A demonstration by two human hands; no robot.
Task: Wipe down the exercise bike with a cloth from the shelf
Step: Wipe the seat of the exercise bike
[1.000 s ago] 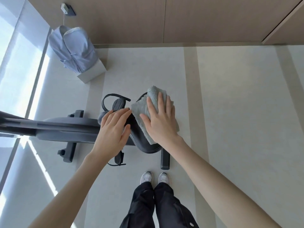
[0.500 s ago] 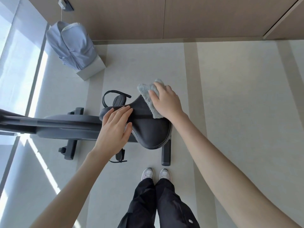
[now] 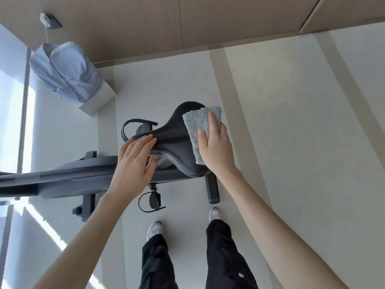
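Note:
The exercise bike's black saddle [image 3: 175, 138] sits in the middle of the head view, atop the dark grey frame [image 3: 73, 178] that runs off to the left. My left hand [image 3: 133, 161] rests on the saddle's narrow nose, fingers laid straight over the top and thumb against its side. A light blue-grey fluffy cloth [image 3: 198, 126] lies over the wide rear of the saddle. My right hand [image 3: 216, 149] presses it flat there with straight fingers, covering the cloth's right part.
A strapped pedal [image 3: 143, 128] shows beyond the saddle and another [image 3: 154, 200] near my feet. The rear stabiliser foot [image 3: 212, 188] sticks out toward my right shoe. A pale blue garment on a white box [image 3: 64, 74] stands by the wood-panelled wall. A bright window runs along the left.
My right hand has slid the cloth from the saddle's far edge onto its wide rear, now flattened out. My feet have stepped apart. The left hand stays on the nose.

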